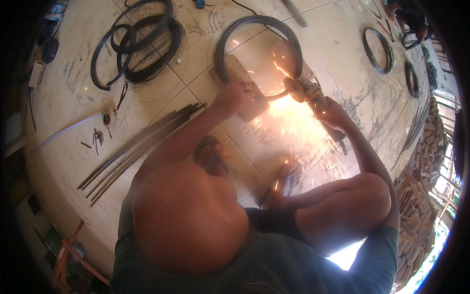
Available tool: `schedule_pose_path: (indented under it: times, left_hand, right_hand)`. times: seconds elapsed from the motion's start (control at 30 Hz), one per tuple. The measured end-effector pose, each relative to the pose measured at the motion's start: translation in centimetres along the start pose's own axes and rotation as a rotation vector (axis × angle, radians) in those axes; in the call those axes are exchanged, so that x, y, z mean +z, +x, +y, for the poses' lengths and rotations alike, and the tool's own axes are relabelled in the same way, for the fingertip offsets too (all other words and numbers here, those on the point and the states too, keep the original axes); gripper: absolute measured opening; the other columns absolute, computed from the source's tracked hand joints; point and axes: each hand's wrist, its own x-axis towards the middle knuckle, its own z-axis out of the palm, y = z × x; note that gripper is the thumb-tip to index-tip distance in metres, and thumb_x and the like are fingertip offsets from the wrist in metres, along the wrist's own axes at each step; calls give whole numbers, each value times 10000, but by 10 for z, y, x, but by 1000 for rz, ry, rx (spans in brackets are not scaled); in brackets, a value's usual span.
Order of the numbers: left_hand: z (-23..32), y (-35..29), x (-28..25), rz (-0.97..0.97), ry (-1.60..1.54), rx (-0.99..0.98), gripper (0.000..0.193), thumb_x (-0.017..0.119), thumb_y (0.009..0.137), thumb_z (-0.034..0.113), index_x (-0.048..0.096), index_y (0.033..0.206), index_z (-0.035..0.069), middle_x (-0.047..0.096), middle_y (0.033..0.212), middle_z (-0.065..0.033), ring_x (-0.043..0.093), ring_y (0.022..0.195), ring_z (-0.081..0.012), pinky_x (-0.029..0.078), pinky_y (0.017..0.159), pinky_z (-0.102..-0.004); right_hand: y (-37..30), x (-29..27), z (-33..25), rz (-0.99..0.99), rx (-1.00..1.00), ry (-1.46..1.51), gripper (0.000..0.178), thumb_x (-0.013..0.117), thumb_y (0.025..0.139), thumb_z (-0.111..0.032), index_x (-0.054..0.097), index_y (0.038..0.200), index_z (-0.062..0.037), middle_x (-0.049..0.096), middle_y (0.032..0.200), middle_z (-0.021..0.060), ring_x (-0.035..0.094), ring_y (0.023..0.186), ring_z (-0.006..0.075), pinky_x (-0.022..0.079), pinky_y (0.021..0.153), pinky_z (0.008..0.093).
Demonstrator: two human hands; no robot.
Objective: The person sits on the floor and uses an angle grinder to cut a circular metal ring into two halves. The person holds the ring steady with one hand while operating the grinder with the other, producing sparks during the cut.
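Note:
My right hand point(333, 115) is wrapped round the body of an angle grinder point(308, 90). The grinder's disc meets a dark wire end, and a wide spray of orange sparks point(298, 120) streams down toward my feet. My left hand point(238, 99) is closed at the near left side of a coil of black wire point(258, 20), over a wooden block point(250, 111). Its fingertips are partly hidden. The coil stands out beyond both hands, and glare blurs the spot where disc and wire touch.
More black wire coils point(152, 46) lie at the far left, others point(378, 50) at the right. Left of my feet are several dark rods point(142, 147), a tape measure point(106, 117) and small metal pieces point(98, 136). Stacked wood point(416, 215) borders the tiles at right. Another person point(413, 22) is at the far right.

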Motion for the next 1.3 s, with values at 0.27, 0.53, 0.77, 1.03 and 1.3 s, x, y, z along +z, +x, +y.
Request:
schedule_pose_path:
  times: [0.27,0.53,0.77,1.03,1.3]
  left_hand:
    - [0,0,-2,-1,18,30,237,812,801,207,785,990,66,674,982,-35,631,1014,-242,521,920,-410]
    - [-7,-9,10,91,-147,-53,237,810,806,223,785,992,77,676,997,-25,631,1026,-238,518,915,-407]
    - [1,-4,0,-7,26,-29,228,801,818,225,785,999,87,667,1001,-15,629,1038,-237,518,916,-404]
    - [-1,-3,1,-15,1,-17,243,811,799,219,780,999,85,659,988,-21,630,1043,-242,520,929,-410]
    - [-2,-4,1,-2,17,19,246,813,793,207,780,1000,78,659,974,-30,629,1024,-247,520,920,-418]
  right_hand:
    - [-3,-3,-1,-44,-27,51,593,824,756,-282,607,1210,33,718,1077,227,712,1004,342,543,861,434]
    - [-3,4,3,-8,-33,78,592,835,774,-296,607,1221,17,721,1086,216,715,990,345,550,863,433]
    - [4,6,2,-16,-71,47,559,829,789,-259,610,1241,-14,722,1059,191,714,973,330,553,869,430]
    - [-4,1,9,-20,-6,77,599,839,748,-326,617,1201,-2,719,1067,215,709,1005,381,542,874,452]
    - [-5,-2,-8,14,-17,-16,607,834,740,-341,622,1184,16,719,1047,236,713,989,379,541,859,458]
